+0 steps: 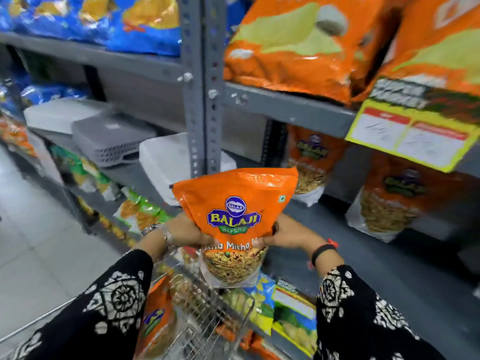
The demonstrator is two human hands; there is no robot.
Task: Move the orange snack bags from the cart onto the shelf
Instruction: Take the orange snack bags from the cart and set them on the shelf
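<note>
An orange snack bag with a blue logo and a clear window stands upright in the middle, held above the wire cart. My left hand grips its left edge and my right hand grips its right edge. Another orange bag lies in the cart below my left sleeve. On the grey shelf to the right stand two matching orange bags, with bare shelf floor between and before them.
Larger orange bags fill the shelf above, where a yellow price sign hangs from the edge. A grey upright post splits the racks. White and grey trays sit on the left shelf. Blue bags lie on top left.
</note>
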